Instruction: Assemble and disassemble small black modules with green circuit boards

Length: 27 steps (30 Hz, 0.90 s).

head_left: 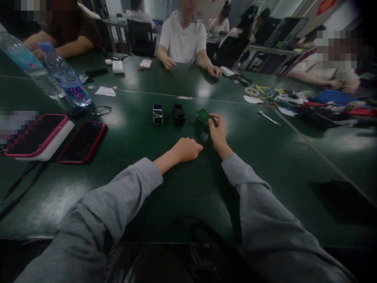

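Observation:
Between the thumb and fingers of my right hand (217,131) is a green circuit board (204,116), held by its right edge just over the table. My left hand (185,149) rests closed on the table, its fingers curled in; whether anything is inside them is hidden. Ahead of it stand a small module with a blue screen (157,114) and a black plastic housing (178,115), side by side and apart. The housing lies nearer to the board.
Two water bottles (69,80), a red-edged phone (84,142) and a pink-rimmed device (37,135) occupy the left. A wrench (269,118) and a heap of cables (321,103) lie to the right. A person in a white shirt (184,37) sits opposite; others sit around the green table (176,204).

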### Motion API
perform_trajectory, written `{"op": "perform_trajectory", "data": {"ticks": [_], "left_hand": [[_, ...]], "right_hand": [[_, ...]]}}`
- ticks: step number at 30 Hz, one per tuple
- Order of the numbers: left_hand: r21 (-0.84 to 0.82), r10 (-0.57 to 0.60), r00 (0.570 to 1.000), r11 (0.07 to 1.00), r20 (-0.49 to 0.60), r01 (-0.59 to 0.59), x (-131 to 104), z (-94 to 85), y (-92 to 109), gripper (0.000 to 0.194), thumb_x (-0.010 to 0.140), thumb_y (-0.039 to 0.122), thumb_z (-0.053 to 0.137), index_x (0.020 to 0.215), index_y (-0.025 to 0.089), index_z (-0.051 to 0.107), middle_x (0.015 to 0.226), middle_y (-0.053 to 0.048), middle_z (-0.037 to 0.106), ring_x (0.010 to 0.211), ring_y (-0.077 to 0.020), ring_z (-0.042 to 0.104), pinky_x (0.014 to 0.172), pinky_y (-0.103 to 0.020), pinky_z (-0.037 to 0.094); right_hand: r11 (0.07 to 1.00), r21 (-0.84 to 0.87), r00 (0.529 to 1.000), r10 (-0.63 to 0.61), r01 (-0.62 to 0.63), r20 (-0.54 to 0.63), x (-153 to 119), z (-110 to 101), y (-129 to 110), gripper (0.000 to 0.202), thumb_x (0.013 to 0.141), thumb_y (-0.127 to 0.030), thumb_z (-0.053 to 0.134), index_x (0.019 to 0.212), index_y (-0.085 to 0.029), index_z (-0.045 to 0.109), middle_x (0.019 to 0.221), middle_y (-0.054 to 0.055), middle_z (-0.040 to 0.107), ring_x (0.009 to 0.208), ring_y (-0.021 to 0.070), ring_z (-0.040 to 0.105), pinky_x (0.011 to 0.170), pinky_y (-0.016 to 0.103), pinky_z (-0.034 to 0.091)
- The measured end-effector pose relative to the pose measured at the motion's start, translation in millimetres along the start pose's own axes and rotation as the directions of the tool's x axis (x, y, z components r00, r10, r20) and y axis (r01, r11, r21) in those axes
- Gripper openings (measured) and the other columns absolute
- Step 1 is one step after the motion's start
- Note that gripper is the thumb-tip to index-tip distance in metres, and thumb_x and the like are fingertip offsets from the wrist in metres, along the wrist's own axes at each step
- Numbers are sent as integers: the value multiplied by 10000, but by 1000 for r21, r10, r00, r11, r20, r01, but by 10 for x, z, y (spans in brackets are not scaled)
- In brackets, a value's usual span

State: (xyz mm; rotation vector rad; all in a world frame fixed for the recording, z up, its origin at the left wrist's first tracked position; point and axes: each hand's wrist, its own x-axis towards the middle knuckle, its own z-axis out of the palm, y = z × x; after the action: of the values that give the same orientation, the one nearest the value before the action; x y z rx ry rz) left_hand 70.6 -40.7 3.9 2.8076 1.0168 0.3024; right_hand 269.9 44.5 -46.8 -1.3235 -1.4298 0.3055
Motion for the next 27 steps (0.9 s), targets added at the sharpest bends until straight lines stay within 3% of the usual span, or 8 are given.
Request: {"op": "perform_trajectory", "data": {"ticks": [3,9,11,16,22,25,27], "left_hand": [[-5,5,1000,1000,4,-5,-3,-12,4,335,922,153,438,874,187,768,794,-77,740,708,-199,657,623,-306,397],[-16,14,1000,1000,4,-14,-7,-23,4,338,918,143,431,859,180,762,790,-77,735,697,-190,643,621,-304,400],[-26,17,1000,1000,3,-17,-11,-18,-2,340,920,142,429,860,179,762,791,-77,737,686,-186,642,621,-303,407],[-21,13,1000,1000,-5,-13,-13,-4,-12,330,922,158,439,861,184,762,818,-80,754,710,-197,664,629,-304,420],[1,9,1000,1000,3,-9,1,8,-18,322,918,163,449,889,205,767,859,-83,770,764,-233,698,653,-327,452],[5,4,1000,1000,-2,-4,-3,4,-22,319,916,172,452,889,205,768,847,-82,767,763,-231,698,651,-324,447],[-6,11,1000,1000,-4,-11,-9,-6,-24,321,917,172,445,875,200,763,830,-74,759,742,-214,685,637,-312,433]], "right_hand": [[997,7,996,79,-79,-43,29,6,104,335,945,-434,537,1231,-262,569,996,36,608,919,210,607,900,426,540],[978,-35,975,201,-205,-89,77,32,239,343,940,-474,511,1162,-218,563,1021,73,650,946,226,640,921,442,534],[978,-114,982,162,-173,-102,79,30,227,405,956,-529,490,1191,-207,561,1054,99,656,982,244,637,955,474,522],[925,-378,993,-82,44,-84,144,36,123,664,884,-666,598,1313,-162,549,1278,201,607,1204,337,567,1059,573,453],[927,-371,996,-37,63,76,188,55,-10,483,902,-394,604,1320,-151,590,1292,188,667,1212,333,624,1069,554,480],[934,-343,989,-62,105,133,0,-105,-131,490,886,-371,592,1323,-150,606,1306,176,679,1216,332,642,1069,550,493],[934,-328,978,-82,142,192,-216,-349,-214,511,879,-430,597,1324,-179,622,1289,151,696,1177,334,668,1040,551,518]]}}
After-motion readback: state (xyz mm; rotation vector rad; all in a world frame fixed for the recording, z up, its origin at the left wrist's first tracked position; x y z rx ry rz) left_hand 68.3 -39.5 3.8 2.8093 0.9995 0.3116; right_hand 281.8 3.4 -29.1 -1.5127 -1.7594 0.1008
